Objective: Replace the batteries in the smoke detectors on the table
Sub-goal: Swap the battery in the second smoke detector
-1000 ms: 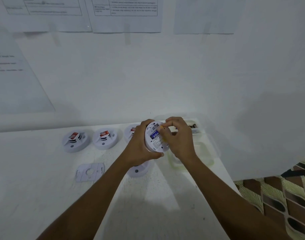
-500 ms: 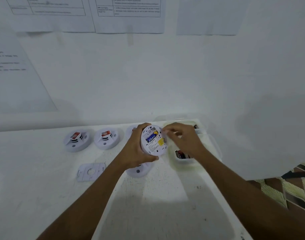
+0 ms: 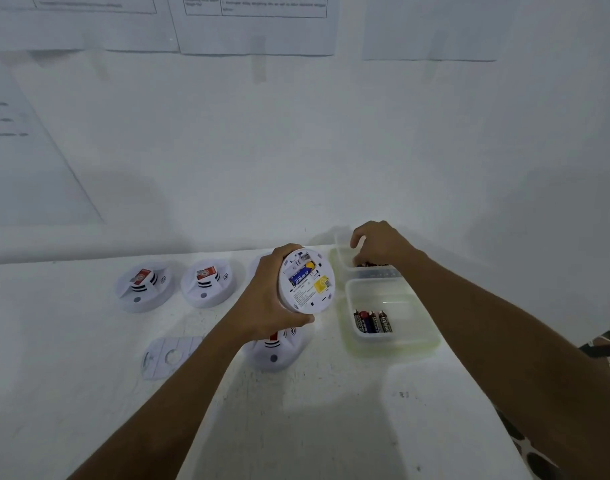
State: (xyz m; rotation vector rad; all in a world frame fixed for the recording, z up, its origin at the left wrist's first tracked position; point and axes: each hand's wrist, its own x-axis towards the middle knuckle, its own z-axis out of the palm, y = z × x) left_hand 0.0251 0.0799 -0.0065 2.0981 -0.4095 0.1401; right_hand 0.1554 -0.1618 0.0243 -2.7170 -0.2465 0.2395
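Observation:
My left hand [image 3: 267,299] grips a white round smoke detector [image 3: 307,282] with its back turned toward me. One blue battery [image 3: 300,276] sits in its open compartment. My right hand [image 3: 378,244] reaches into the far clear plastic container [image 3: 341,261], fingers curled down over the batteries there; whether it holds one is hidden. A nearer clear container [image 3: 393,337] holds several dark batteries [image 3: 372,321]. Two more detectors [image 3: 144,285] [image 3: 208,282] stand at the left, and another detector [image 3: 274,351] lies under my left wrist.
A white flat mounting plate [image 3: 168,355] lies on the white table [image 3: 71,358] to the left of my left forearm. The table's right edge runs close beside the containers. A white wall with paper sheets [image 3: 258,26] stands right behind the table.
My right hand has left the back of the held detector and moved right and away into the far container. The blue battery is now uncovered. My left hand holds the detector nearly still.

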